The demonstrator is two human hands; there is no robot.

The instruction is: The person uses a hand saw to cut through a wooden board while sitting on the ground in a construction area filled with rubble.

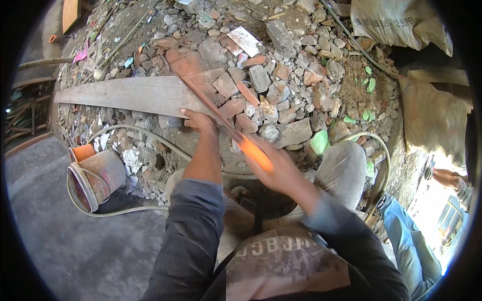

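Saw (217,114) and gray plank (130,94) meet left of centre, the blade slanting over the plank's right end above rubble (296,90). The right hand (284,171), blurred, is closed around the orange handle (257,154); the left hand (202,123) grips the plank's near edge. A bucket (109,173) lies tipped at near left.
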